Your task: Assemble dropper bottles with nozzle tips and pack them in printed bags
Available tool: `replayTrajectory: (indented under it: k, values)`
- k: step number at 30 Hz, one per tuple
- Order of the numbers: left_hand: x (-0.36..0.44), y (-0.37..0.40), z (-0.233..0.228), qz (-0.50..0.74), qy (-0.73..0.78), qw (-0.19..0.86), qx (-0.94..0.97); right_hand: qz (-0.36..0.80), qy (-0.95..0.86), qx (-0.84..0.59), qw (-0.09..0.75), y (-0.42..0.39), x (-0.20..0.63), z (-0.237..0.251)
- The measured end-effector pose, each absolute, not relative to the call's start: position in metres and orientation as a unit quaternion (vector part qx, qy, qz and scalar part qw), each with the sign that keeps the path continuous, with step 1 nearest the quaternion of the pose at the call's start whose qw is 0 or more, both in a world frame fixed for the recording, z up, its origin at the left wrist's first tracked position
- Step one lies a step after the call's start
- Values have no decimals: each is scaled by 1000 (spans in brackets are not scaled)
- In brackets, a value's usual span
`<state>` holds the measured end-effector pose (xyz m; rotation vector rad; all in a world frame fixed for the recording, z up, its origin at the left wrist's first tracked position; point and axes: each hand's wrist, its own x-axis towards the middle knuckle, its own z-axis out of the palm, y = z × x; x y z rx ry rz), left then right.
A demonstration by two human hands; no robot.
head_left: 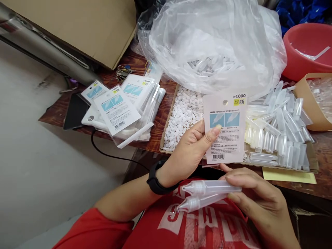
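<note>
My left hand (190,150) holds a printed package sleeve (225,128) upright by its left edge, thumb on its front. It is a pale pouch with a price mark, two blue pictures and a barcode. Below it, my right hand (259,200) grips two clear plastic squeeze bottles (204,194) with pointed caps, lying side by side and pointing left. A black band sits on my left wrist.
A stack of filled packages (121,107) lies at the left of the wooden table. A cardboard tray holds small white caps (181,117) and clear bottle bodies (280,135). Behind are a large clear plastic bag (215,45), a red basin (308,48) and a cardboard box (85,27).
</note>
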<state>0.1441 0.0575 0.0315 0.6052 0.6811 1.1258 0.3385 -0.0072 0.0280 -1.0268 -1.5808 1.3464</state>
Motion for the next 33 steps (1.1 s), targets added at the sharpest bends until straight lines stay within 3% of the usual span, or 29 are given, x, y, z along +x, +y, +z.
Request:
replayTrajectory:
  k: [23,27,33]
  values:
    - [138,46,27,458,373,755,285,533,-510,-504,449,4,324,14]
    - [136,53,27,519,356,744,223,477,-538,-515,466,-3,325,19]
    - [128,63,32,593,361,699,174,301,-540,-621,482,-24,340,4]
